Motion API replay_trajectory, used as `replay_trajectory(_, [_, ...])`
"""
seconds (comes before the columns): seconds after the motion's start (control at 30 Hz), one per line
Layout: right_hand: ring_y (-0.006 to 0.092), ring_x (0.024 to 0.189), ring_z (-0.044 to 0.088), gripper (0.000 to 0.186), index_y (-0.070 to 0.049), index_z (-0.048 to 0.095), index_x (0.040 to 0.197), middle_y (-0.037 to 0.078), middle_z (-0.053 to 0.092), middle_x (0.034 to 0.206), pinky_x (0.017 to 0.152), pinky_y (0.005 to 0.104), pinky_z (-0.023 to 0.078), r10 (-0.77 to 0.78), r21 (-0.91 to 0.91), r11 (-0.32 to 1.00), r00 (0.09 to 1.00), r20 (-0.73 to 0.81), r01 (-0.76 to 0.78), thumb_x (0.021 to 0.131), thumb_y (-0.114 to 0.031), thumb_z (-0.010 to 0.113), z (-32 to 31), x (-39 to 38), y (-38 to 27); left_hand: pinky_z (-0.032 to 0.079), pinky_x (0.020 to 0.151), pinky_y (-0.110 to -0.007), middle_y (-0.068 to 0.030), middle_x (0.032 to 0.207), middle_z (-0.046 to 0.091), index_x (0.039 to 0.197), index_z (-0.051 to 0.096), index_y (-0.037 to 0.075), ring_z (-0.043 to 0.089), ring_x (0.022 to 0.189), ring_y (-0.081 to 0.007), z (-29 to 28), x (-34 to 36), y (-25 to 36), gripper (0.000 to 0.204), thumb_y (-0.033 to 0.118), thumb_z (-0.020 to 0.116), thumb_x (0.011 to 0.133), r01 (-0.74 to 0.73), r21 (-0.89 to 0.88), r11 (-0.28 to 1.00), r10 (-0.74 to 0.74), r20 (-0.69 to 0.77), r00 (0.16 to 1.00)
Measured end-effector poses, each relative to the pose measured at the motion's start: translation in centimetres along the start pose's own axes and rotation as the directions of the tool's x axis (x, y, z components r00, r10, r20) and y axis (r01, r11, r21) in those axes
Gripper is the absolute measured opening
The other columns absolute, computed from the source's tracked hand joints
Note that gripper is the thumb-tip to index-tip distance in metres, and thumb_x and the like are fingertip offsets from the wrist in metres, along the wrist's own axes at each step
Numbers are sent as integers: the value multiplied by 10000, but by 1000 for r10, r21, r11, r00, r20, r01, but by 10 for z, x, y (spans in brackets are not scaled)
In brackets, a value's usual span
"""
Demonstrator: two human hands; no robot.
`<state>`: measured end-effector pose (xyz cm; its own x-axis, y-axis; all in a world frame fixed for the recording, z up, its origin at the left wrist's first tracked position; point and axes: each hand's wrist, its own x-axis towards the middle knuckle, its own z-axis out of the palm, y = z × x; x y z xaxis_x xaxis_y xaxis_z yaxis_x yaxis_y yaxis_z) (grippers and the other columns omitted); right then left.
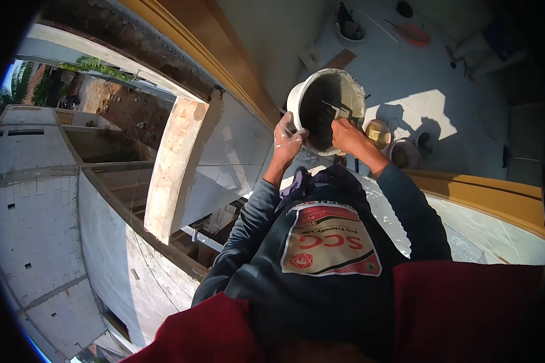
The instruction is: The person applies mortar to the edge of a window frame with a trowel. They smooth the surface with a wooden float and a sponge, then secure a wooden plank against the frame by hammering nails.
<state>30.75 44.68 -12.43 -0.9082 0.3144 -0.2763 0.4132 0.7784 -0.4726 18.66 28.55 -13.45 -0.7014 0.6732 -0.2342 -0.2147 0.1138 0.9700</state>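
Note:
A pale round bucket [352, 92] with a whitish, smeared rim is tilted in front of my body. My left hand [289, 139], dusted with white, is closed on its near left rim. Inside, the bucket is mostly in dark shadow, so what it contains is hard to make out. My right hand [351, 138] reaches over the near right rim, fingers wrapped round the handle of a trowel [340, 111]. The trowel's bent metal shank shows above the fist, and its blade is largely lost in the shadow.
At my left, a window opening with a raw plastered edge [174, 163] overlooks a block building [30, 224]. A yellow-brown frame [478, 192] runs along the right. On the tiled floor are a pail [404, 154], a reddish basin [413, 34] and a white tub [350, 35].

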Motion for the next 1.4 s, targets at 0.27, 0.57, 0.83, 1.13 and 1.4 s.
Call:
replay_trajectory(0.27, [386,1006,643,212,69,642,802,264,650,898,815,477,509,-240,-446,874,969,-52,193,850,-131,592,-28,-9,31,463,614,-252,-2,800,609,1008,564,23,561,678,-85,8,-10,-4,236,-115,595,819,-30,12,999,31,-37,999])
replay_trajectory(0.57, [213,520,603,290,11,567,750,81,554,604,436,385,471,288,688,530,868,404,-496,948,-198,539,7,-31,44,460,636,-244,3,830,616,1067,601,9,549,698,-77,1,-20,-49,289,-120,600,808,-163,21,986,163,-3,987])
replay_trajectory(0.83, [165,515,574,322,27,568,852,80,583,708,439,329,464,105,821,299,872,479,-487,953,-277,603,29,-45,37,526,607,-276,-51,911,639,1038,584,24,616,679,-128,-10,-12,-62,281,-111,610,793,87,91,992,-94,66,993])
replay_trajectory(1.13, [446,882,652,226,25,590,885,252,657,863,815,477,536,234,149,966,959,-161,-210,862,-194,645,48,-53,64,574,672,-293,-64,956,658,1027,579,27,654,772,-146,24,32,-66,260,-115,604,811,104,34,994,-109,234,966])
replay_trajectory(1.4, [424,943,667,223,17,635,963,247,681,967,798,493,532,319,248,925,943,-101,-286,811,-145,653,-27,-39,136,492,636,-238,-18,906,659,1152,603,18,622,724,-104,125,88,-73,392,-109,609,782,-57,256,965,-54,408,911])
